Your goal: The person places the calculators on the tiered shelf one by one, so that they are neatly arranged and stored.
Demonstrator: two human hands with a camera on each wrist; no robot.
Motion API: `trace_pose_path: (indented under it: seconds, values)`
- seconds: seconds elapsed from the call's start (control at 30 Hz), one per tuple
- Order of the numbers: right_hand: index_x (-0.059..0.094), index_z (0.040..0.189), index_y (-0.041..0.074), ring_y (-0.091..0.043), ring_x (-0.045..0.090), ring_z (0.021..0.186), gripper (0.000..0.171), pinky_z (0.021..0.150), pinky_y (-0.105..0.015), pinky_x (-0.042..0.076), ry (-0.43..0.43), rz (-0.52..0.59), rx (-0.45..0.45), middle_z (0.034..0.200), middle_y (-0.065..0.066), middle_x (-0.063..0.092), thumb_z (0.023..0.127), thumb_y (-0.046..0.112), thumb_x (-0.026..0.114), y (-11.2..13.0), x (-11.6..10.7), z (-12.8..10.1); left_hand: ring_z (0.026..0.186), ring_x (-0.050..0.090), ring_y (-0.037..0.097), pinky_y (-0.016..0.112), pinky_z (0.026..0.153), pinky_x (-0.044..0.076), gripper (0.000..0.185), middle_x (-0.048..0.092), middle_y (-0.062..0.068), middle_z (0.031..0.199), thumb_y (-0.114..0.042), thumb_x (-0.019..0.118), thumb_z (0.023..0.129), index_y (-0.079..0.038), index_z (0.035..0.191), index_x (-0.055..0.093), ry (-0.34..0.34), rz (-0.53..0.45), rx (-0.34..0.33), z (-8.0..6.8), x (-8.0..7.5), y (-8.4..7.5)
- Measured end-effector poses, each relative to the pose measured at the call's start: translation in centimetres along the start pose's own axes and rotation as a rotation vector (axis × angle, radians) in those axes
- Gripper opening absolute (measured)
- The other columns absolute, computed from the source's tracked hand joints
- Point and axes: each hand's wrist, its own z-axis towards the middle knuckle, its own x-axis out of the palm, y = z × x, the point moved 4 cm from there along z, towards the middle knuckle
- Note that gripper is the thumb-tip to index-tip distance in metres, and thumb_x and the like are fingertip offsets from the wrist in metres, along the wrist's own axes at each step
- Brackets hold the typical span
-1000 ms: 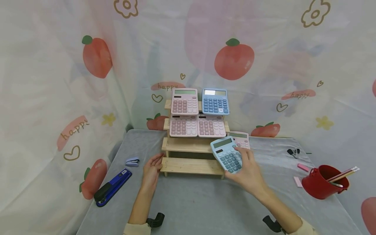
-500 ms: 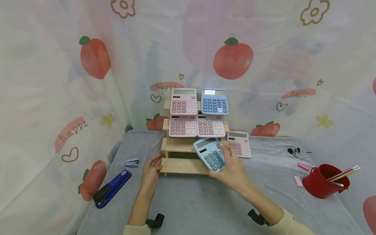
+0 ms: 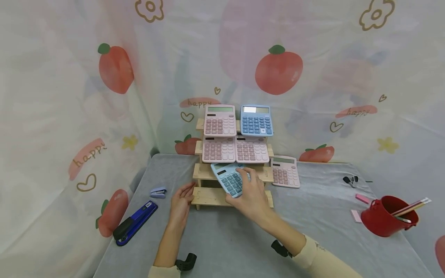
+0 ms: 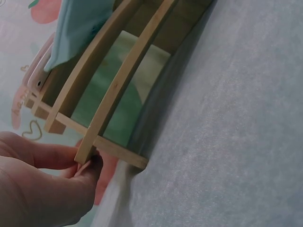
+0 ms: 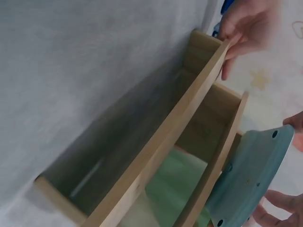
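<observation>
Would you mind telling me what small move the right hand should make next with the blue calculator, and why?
Probably lower the blue calculator so its bottom edge rests on the rack's third step, left side. The right hand holds it tilted just above that bare step, the two steps above are full, and the left hand steadies the rack's end.
</observation>
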Motion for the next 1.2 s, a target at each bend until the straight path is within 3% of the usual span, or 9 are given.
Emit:
trace_pose_path:
  seconds: [0.2, 0.5, 0.77, 0.9, 1.07, 1.2]
  values:
    - [0.053, 0.143, 0.010, -0.035, 0.053, 0.121, 0.082, 0.103, -0.057, 0.039, -0.027, -0.003, -0.042, 0.139, -0.013, 0.047, 0.074, 0.038, 0.087, 1.3, 1.5, 1.0, 0.148, 0.041, 0.035, 0.023, 0.100, 0.047, 0.056, 0.047, 0.030, 0.153, 0.020, 0.045, 0.092, 0.011, 0.148, 0.045, -0.001, -0.006, 0.017, 0.1, 0.0, 0.1]
    - [0.057, 0.139, 0.010, -0.040, 0.049, 0.123, 0.072, 0.102, -0.061, 0.036, -0.057, -0.051, 0.013, 0.139, -0.015, 0.049, 0.082, 0.043, 0.085, 2.9, 3.8, 1.5, 0.148, 0.042, 0.032, 0.023, 0.099, 0.047, 0.056, 0.047, 0.028, 0.153, 0.019, 0.045, 0.093, 0.009, 0.148, 0.046, -0.002, 0.018, 0.005, -0.1, 0.2, 0.0]
    - [0.051, 0.144, 0.009, -0.042, 0.049, 0.127, 0.084, 0.101, -0.059, 0.038, -0.072, -0.037, 0.040, 0.145, -0.016, 0.046, 0.081, 0.051, 0.088, 3.6, 4.9, 1.7, 0.148, 0.042, 0.030, 0.028, 0.104, 0.045, 0.056, 0.048, 0.024, 0.154, 0.017, 0.047, 0.094, 0.006, 0.148, 0.048, -0.016, 0.042, -0.003, -0.1, 0.1, -0.2]
    - [0.049, 0.146, 0.010, -0.044, 0.049, 0.132, 0.086, 0.105, -0.060, 0.039, -0.048, -0.022, 0.017, 0.148, -0.018, 0.043, 0.080, 0.045, 0.091, 3.8, 4.7, 1.4, 0.149, 0.040, 0.030, 0.033, 0.109, 0.042, 0.056, 0.046, 0.025, 0.155, 0.017, 0.046, 0.094, 0.007, 0.149, 0.046, -0.012, 0.038, -0.006, -0.1, 0.2, -0.3]
    - [0.049, 0.146, 0.008, -0.043, 0.053, 0.130, 0.081, 0.101, -0.058, 0.046, -0.056, -0.066, -0.087, 0.148, -0.020, 0.045, 0.081, 0.031, 0.091, 4.0, 4.9, 1.1, 0.149, 0.041, 0.030, 0.026, 0.098, 0.045, 0.056, 0.048, 0.024, 0.154, 0.017, 0.047, 0.093, 0.006, 0.148, 0.048, -0.025, 0.054, -0.014, 0.0, 0.1, -0.3]
    - [0.051, 0.144, 0.007, -0.040, 0.055, 0.129, 0.076, 0.098, -0.057, 0.048, -0.061, -0.071, -0.115, 0.147, -0.020, 0.047, 0.082, 0.025, 0.091, 3.9, 4.9, 0.9, 0.148, 0.042, 0.030, 0.024, 0.097, 0.045, 0.056, 0.049, 0.024, 0.154, 0.017, 0.048, 0.093, 0.006, 0.148, 0.048, -0.026, 0.054, -0.017, 0.0, 0.1, -0.1]
